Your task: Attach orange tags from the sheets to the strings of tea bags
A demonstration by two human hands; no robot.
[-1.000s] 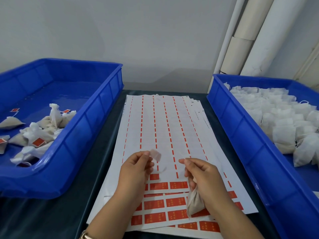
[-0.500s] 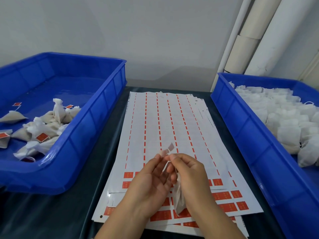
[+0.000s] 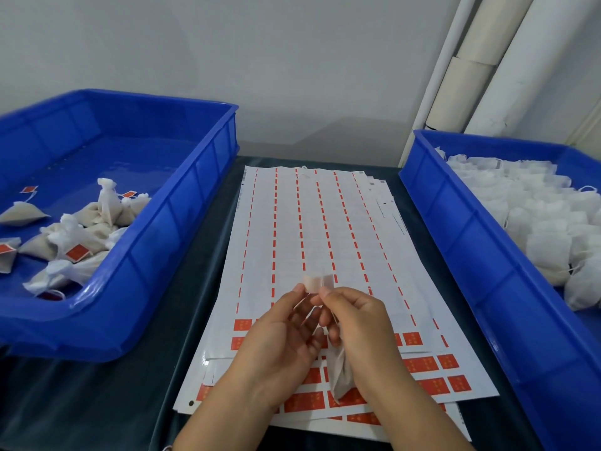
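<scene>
Both hands' fingers [image 3: 325, 292] pinched on one tag [image 3: 317, 283]; tag printing too small to read.

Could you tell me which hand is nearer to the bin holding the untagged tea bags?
Right. The right hand is on the side of the right bin, above the sheets, holding a tea bag. The left hand lies beside it, farther from that bin.

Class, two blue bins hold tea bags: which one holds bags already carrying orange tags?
The left blue bin: its tea bags show orange tags; the right blue bin holds plain ones.
</scene>
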